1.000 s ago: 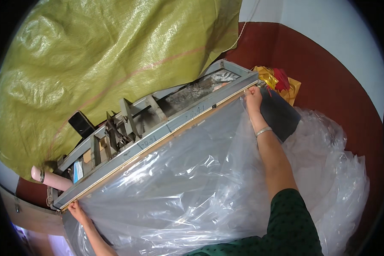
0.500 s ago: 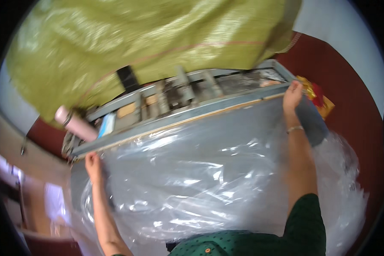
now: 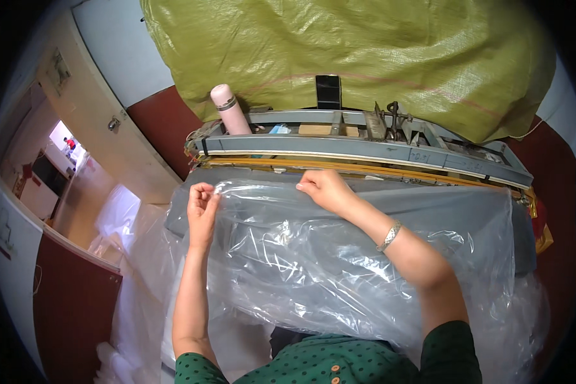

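Note:
Clear plastic film [image 3: 281, 249] spreads in glossy wrinkles over a grey surface [image 3: 525, 240] in front of me. My left hand [image 3: 203, 211] is closed in a pinch at the film's far left corner. My right hand [image 3: 325, 191] pinches the film's far edge near the middle, its wrist wearing a silvery bracelet [image 3: 389, 235]. Between the two hands the edge of the film is lifted and drawn across. Just beyond them runs a long grey metal frame [image 3: 365, 152], with yellowish strips [image 3: 313, 166] along its near side.
On the frame stand a pink bottle [image 3: 232, 112] and a dark phone [image 3: 328, 93] against a yellow-green woven sheet [image 3: 416, 57]. Metal clamps [image 3: 393, 121] sit behind the bar. More film [image 3: 137, 288] hangs down at the left, beside an open door [image 3: 102, 121].
My right hand has moved from the frame's right end to its middle, closer to my left hand. The view has turned, showing more of the doorway.

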{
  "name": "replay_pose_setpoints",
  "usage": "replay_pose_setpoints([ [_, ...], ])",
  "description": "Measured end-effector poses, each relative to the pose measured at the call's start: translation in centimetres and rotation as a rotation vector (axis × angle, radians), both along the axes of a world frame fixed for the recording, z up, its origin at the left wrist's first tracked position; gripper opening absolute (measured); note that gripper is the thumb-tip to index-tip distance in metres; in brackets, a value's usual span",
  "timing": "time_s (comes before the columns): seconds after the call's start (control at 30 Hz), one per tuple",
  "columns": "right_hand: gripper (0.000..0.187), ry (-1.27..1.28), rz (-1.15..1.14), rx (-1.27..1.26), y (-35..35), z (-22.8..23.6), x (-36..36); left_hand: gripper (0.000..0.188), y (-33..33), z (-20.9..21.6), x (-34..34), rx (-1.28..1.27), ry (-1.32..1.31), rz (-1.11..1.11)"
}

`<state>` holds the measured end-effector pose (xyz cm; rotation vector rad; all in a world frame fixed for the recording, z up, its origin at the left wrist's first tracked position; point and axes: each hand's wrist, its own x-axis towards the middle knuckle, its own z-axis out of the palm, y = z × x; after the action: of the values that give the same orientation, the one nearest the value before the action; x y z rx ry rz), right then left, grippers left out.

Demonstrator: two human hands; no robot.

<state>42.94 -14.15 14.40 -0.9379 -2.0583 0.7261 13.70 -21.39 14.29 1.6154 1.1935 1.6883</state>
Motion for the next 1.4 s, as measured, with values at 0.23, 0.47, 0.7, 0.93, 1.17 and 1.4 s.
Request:
replay_pose_setpoints([
  [0.23,0.018,-0.011,-0.524,-0.243,-2.0,-6.4,18.0,0.077,-2.7,-6.7,-10.8,-0.415,1.091,0.423],
  [0.47,0.020,-0.564,-1.358,-0.012,-16.0,-8.5,52.5,0.066,-12.9,-6.0,2.1,-0.213,1.059,-0.017],
  [0.7,0.021,-0.831,-1.815,-0.210,-18.0,-9.3,62.6,0.036,-17.5,-4.2,15.8,-0.438,0.740,-0.672],
  [0.93,0.022,-0.740,-1.846,-0.112,-14.0,-9.0,56.1,0.028,-16.9,-8.4,21.7,-0.363,1.033,-0.554],
  [1.17,0.021,-0.782,-1.816,-0.092,-13.8,-8.9,55.8,0.019,-15.7,2.2,15.6,-0.189,0.425,-0.181],
  [1.4,0.024,-0.752,-1.691,-0.124,-14.9,-8.1,55.8,0.026,-12.3,8.0,13.5,0.041,-0.753,-0.297],
])
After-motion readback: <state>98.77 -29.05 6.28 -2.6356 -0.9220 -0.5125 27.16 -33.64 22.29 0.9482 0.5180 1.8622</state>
